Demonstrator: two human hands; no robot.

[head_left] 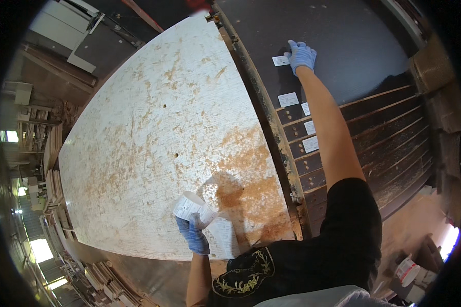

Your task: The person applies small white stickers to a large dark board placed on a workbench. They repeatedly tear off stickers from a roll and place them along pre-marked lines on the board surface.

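Note:
My left hand [194, 236], in a blue knit glove, is closed around a roll of white labels [190, 205]; a loose strip hangs from the roll beside a large white-smeared panel. My right hand [302, 57], gloved the same way, rests far forward on a dark brown board [343, 36]. Its fingers are partly spread, and the thumb side touches a white label [280, 61] lying near the board's left edge. Closer to me, another label [288, 99] sits on a dark panel. More labels [310, 144] are on the stepped board ends, partly hidden by my right forearm.
The big white-and-brown worn panel [153, 138] fills the left and middle. A narrow gap with a metal rail [271, 110] divides it from the stacked dark boards [394, 128]. Wood planks [107, 284] lie lower left. A white bucket [407, 271] stands lower right.

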